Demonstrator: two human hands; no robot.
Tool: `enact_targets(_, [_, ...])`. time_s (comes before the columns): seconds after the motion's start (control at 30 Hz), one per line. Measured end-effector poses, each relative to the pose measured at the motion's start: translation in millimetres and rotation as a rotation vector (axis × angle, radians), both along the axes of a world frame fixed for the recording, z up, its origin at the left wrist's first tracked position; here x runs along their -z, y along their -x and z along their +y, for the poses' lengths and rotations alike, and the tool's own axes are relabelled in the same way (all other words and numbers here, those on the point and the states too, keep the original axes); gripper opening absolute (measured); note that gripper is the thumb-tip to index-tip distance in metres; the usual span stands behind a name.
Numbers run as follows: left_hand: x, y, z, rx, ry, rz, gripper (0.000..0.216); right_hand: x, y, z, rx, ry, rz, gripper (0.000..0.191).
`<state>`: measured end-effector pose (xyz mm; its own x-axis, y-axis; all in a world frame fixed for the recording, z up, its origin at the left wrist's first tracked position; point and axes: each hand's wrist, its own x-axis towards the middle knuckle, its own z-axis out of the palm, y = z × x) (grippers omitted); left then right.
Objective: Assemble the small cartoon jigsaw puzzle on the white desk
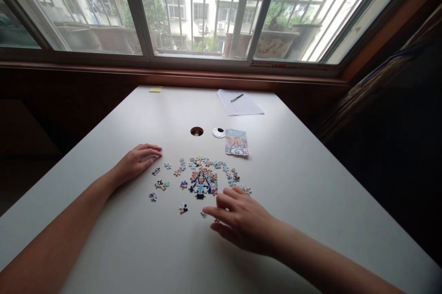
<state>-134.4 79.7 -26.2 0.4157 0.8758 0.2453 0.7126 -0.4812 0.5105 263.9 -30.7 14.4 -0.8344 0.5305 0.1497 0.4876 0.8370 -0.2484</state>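
Observation:
A small patch of joined jigsaw pieces [203, 182] lies mid-table, ringed by several loose colourful pieces [162, 185]. My left hand [138, 162] rests flat on the white table [293, 183], fingers loosely curled and apart, holding nothing, just left of a loose piece [156, 171]. My right hand [238, 218] hovers low over the table right of the patch, fingers spread and reaching left. Its fingertips touch a small piece [204, 214] lying near them. Another loose piece [183, 208] lies just to the left.
A printed puzzle picture card [236, 142] lies behind the pieces. A round cable hole [196, 131] and its white cap [218, 132] sit beside it. Paper with a pen [239, 102] and a yellow sticky pad [155, 89] lie at the far edge under the window.

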Motion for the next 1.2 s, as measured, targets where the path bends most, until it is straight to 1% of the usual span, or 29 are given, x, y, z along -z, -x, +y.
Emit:
enact_targets(0.1, [1.5, 1, 0, 0.0, -0.003, -0.001, 0.028, -2.6, 29, -15, -0.005, -0.038, -0.072, 0.043])
enact_targets(0.2, [2.6, 2, 1, 0.008, -0.01, -0.001, 0.029, 2.0, 52, -21, 0.013, -0.102, -0.08, 0.053])
enact_targets(0.3, [2.5, 2, 1, 0.011, -0.017, 0.005, 0.03, 10.1, 63, -22, 0.034, -0.122, -0.083, 0.057])
enact_targets(0.37, [2.1, 1, 1, 0.011, -0.02, 0.011, 0.03, 13.8, 64, -22, 0.043, -0.122, -0.078, 0.058])
enact_targets(0.47, [1.4, 1, 1, 0.012, -0.018, 0.012, 0.03, 13.7, 56, -23, 0.054, -0.116, -0.082, 0.053])
enact_targets(0.57, [0.6, 1, 1, 0.011, -0.014, 0.008, 0.03, 8.9, 42, -23, 0.066, -0.126, -0.096, 0.043])
enact_targets(0.67, [-0.1, 0, 0, 0.006, -0.013, 0.009, 0.031, 4.6, 24, -20, 0.039, -0.128, -0.097, 0.033])
enact_targets(0.93, [3.7, 1, 2, 0.012, -0.033, 0.007, 0.029, 4.8, -13, -11, 0.034, -0.162, -0.104, 0.028])
enact_targets(1.13, [1.4, 0, 1, 0.012, -0.023, 0.005, 0.03, 2.2, -24, -6, 0.017, -0.228, -0.068, 0.025])
enact_targets(1.2, [0.9, 0, 1, 0.008, -0.022, 0.009, 0.031, 0.0, -25, -5, 0.057, -0.221, -0.029, 0.02])
